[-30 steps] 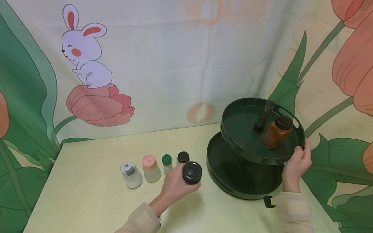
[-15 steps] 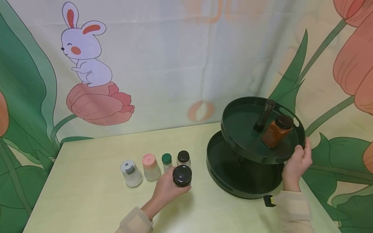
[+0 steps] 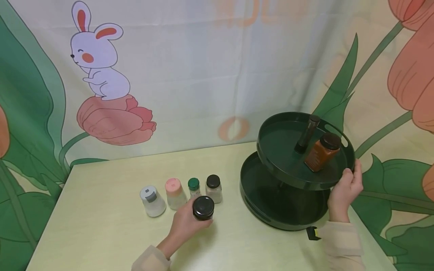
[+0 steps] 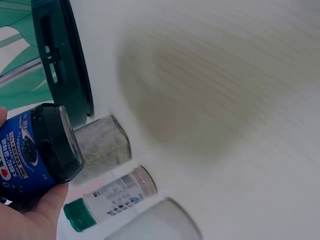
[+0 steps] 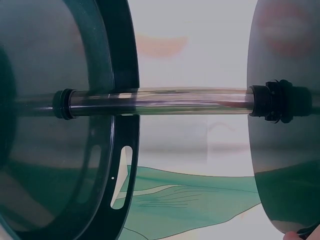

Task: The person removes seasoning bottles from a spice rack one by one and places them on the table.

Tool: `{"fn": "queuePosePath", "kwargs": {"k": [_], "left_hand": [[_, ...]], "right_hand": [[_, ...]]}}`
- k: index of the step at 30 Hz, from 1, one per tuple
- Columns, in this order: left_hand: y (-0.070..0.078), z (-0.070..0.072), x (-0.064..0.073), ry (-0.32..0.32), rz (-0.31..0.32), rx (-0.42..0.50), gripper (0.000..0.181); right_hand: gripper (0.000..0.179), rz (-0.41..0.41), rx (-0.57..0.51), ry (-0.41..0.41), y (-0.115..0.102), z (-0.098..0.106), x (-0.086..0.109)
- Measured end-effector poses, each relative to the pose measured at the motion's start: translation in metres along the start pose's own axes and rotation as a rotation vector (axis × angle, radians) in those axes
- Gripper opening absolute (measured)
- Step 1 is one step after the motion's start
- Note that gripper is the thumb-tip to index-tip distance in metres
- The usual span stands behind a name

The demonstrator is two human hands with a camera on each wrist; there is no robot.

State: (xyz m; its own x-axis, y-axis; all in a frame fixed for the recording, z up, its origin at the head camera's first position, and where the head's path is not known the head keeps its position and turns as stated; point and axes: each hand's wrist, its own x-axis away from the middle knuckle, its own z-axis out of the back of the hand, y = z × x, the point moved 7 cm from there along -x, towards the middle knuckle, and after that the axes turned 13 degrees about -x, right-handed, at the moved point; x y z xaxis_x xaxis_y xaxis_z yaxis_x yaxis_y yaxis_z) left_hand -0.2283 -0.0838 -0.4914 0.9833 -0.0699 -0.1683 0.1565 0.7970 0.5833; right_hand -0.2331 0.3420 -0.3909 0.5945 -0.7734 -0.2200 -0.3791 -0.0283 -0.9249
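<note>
The left hand grips a blue-labelled jar by its side, black lid up. The right hand holds the near right rim of the upper tray, thumb over the edge. Just beyond the left hand stand a green-capped bottle and, farther right, a black-capped jar; left of them, pink-topped and grey-topped shakers share the desk. Left of the right hand, an orange-brown bottle sits on the upper tray, above the lower tray.
</note>
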Motion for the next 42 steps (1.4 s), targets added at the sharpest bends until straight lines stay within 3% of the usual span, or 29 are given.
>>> {"fn": "queuePosePath", "kwargs": {"k": [14,31,42], "left_hand": [[-0.035,0.001,0.006,-0.011,0.103,-0.086,0.058],[-0.068,0.000,0.012,-0.024,0.235,-0.021,0.067],[-0.076,-0.005,0.014,-0.030,0.231,-0.032,0.069]], "right_hand": [[0.044,-0.008,-0.011,-0.005,0.000,-0.001,0.001],[0.044,-0.013,-0.009,-0.006,0.000,-0.001,0.002],[0.044,-0.012,-0.007,0.002,0.000,0.000,0.001]]}}
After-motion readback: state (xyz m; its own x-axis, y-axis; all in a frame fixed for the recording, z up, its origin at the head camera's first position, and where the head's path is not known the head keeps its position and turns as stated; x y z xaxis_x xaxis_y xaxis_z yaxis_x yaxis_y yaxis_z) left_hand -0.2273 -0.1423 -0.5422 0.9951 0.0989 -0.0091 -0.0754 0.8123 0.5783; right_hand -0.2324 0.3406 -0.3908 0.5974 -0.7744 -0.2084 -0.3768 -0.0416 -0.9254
